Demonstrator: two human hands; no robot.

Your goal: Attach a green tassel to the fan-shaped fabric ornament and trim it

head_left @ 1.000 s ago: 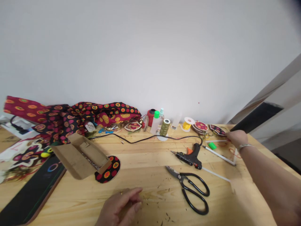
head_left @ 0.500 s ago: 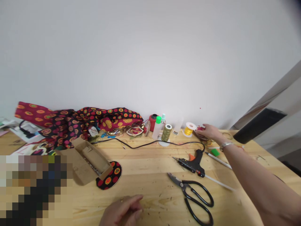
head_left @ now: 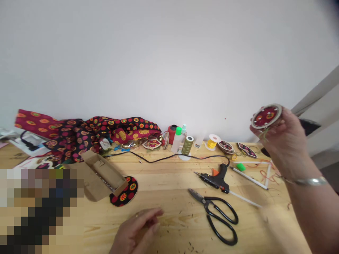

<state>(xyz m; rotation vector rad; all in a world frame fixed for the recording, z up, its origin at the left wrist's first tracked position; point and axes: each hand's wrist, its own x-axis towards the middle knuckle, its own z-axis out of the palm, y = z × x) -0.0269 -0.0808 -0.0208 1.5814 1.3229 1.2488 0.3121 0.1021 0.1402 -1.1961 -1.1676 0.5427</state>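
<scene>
My right hand [head_left: 286, 137], raised at the right above the table, grips round fabric-covered discs [head_left: 267, 116]. The top one has a dark red patterned face, pale rim and small shiny studs; a greenish thread hangs below. Whether they are a stack or one thick piece is hard to tell. My left hand [head_left: 139, 227] rests low at the front of the table, fingers loosely bent, thumb apart from the index finger, with nothing visible in it. Scissors [head_left: 208, 208] with black handles lie to its right. Beyond them is a black glue gun [head_left: 217, 180] with a white stick in its back.
An open cardboard box [head_left: 106, 176] overlaps a patterned fabric oval [head_left: 125, 192]. Crumpled patterned cloth [head_left: 106, 130] lies along the wall. Thread spools [head_left: 187, 145], a green-capped bottle [head_left: 177, 141] and round decorated pieces [head_left: 225, 146] stand behind the black cord [head_left: 156, 161]. A white frame [head_left: 251, 179] lies right.
My right hand has lifted from the back of the table, up and to the right, bringing the round discs with it. My left hand has stayed nearly still.
</scene>
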